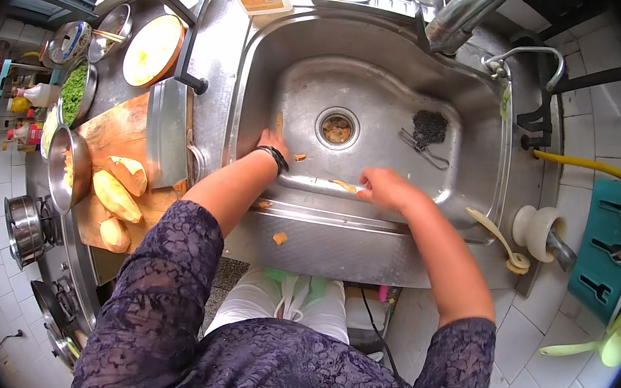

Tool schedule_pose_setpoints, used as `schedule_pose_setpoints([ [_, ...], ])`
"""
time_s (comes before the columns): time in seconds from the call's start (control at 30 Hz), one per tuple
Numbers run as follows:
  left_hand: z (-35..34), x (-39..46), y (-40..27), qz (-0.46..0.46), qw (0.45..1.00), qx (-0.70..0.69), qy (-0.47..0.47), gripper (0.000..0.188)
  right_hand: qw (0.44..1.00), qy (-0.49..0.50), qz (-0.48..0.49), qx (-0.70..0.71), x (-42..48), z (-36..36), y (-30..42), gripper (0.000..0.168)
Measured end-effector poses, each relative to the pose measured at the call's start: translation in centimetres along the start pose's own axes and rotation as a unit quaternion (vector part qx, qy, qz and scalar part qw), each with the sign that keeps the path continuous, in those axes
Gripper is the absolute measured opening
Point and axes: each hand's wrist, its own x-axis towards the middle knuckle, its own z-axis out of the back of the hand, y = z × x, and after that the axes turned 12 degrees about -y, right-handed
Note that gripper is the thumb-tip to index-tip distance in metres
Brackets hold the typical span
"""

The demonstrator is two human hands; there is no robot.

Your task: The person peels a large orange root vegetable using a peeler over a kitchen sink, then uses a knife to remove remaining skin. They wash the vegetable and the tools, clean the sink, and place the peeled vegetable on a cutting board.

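Down in the stainless steel sink (324,75), my left hand (275,144) reaches to the left side of the basin floor. A strip of peel (279,124) lies at its fingertips; whether the fingers grip it is hidden. My right hand (388,189) is over the front of the basin, fingers curled, with a small orange peel scrap (361,194) at the tips. Just left of it lies a longer yellowish peel (344,186). Another peel scrap (300,157) rests on the basin floor between my hands. Food scraps fill the drain strainer (337,130).
A cleaver (167,134) lies on the wooden cutting board (108,128) beside peeled sweet potatoes (115,195). A scouring pad (429,127) sits in the sink. A dish brush (503,244) rests at right; the faucet (463,16) overhangs the back. One scrap (279,239) lies on the front ledge.
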Motion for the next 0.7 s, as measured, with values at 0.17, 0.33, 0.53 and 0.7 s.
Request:
schedule_pose_setpoints([
  [0.17, 0.7, 0.5, -2.4, -0.123, 0.982, -0.081, 0.115, 0.032, 0.965, 0.169, -0.078, -0.183, 7.7, -5.0, -9.3, 0.026],
  [0.33, 2.1, 2.5, 0.4, 0.089, 0.974, -0.078, -0.192, 0.03, 0.934, 0.26, -0.023, -0.243, 7.3, -5.3, -8.0, 0.027],
  [0.53, -1.3, 4.2, -2.2, 0.099, 0.979, -0.169, -0.06, 0.036, 0.949, 0.295, -0.058, -0.095, 12.9, -10.4, -1.7, 0.026],
  [0.7, 3.8, 0.8, -2.4, -0.075, 0.942, -0.308, 0.113, 0.029, 0.971, 0.101, -0.189, 0.103, 16.5, -14.1, 0.0, 0.038],
])
